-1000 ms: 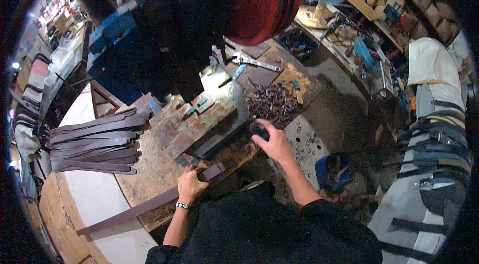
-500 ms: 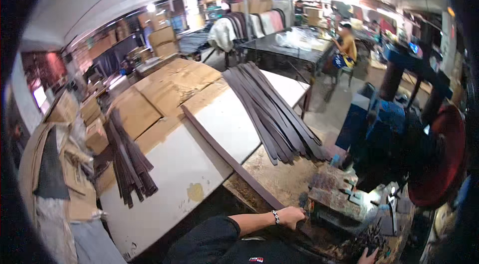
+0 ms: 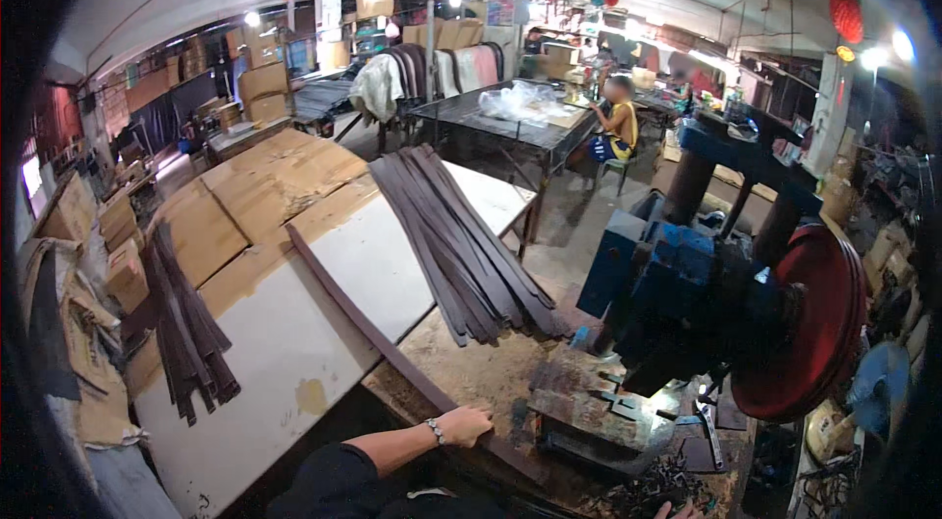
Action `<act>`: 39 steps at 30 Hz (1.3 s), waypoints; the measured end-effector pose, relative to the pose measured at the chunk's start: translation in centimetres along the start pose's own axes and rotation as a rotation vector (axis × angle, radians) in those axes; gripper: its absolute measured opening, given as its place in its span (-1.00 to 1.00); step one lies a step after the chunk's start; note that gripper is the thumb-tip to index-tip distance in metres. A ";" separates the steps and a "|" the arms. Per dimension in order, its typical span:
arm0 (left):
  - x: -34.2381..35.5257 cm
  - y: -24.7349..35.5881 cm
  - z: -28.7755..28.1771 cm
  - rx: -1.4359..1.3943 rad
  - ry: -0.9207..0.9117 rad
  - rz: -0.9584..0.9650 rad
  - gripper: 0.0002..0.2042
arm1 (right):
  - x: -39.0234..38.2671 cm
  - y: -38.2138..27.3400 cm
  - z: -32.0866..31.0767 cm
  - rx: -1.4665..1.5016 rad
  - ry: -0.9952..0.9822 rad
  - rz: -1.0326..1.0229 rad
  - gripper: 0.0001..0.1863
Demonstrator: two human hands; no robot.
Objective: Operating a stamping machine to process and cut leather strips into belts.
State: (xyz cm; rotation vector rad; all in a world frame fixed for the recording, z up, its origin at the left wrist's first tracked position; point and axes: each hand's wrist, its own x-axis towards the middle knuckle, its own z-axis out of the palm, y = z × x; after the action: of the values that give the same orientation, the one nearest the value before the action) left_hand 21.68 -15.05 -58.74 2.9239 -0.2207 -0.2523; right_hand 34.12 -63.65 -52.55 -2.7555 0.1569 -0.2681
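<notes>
A long dark brown leather-like strip (image 3: pixel 358 315) runs from the white board across to the worn workbench. My left hand (image 3: pixel 463 426), a bracelet at its wrist, is closed around the strip near its close end. Low at the picture's edge, my right hand (image 3: pixel 677 510) shows only fingers, which lie apart beside a heap of dark scraps (image 3: pixel 653 488). A blue press machine (image 3: pixel 677 269) with a red flywheel (image 3: pixel 800 323) stands on the right. Below its head sits a rusty metal block (image 3: pixel 579 391), and to the right of that lies an adjustable wrench (image 3: pixel 708 431).
A fanned bundle of brown strips (image 3: pixel 461 244) lies across the white board (image 3: pixel 265 362); a smaller bundle (image 3: pixel 186 333) hangs over its left side. Cardboard (image 3: pixel 265 176) covers the board's far part. Beyond, a person in yellow (image 3: pixel 618 122) sits by a dark table (image 3: pixel 461 112).
The view has turned to the right, so the scene sits further left and more of the press shows. My left hand still holds the strip; my right hand stays near the scraps.
</notes>
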 end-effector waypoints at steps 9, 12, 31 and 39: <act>0.5 1.2 -2.6 -0.025 -0.122 0.053 -0.55 | -6.4 -17.7 1.0 0.749 -0.220 -0.645 -0.67; 0.2 0.3 -1.0 0.023 -0.055 0.032 -0.58 | -9.6 -22.9 5.4 0.761 -0.419 -0.790 -0.68; 1.7 -0.9 -4.8 -0.225 -0.304 0.120 -0.72 | -11.8 -27.0 14.8 -0.111 -0.522 -1.031 -0.37; 4.7 -5.0 -3.1 -0.523 -0.501 0.273 -0.58 | -11.6 -27.5 13.5 -0.072 -0.564 -1.091 -0.38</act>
State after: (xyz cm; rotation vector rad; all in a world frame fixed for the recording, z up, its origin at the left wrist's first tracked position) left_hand 27.52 -10.43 -57.49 2.2405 -0.5294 -0.8510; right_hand 27.64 -31.80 -56.71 -2.5610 -1.4915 0.2651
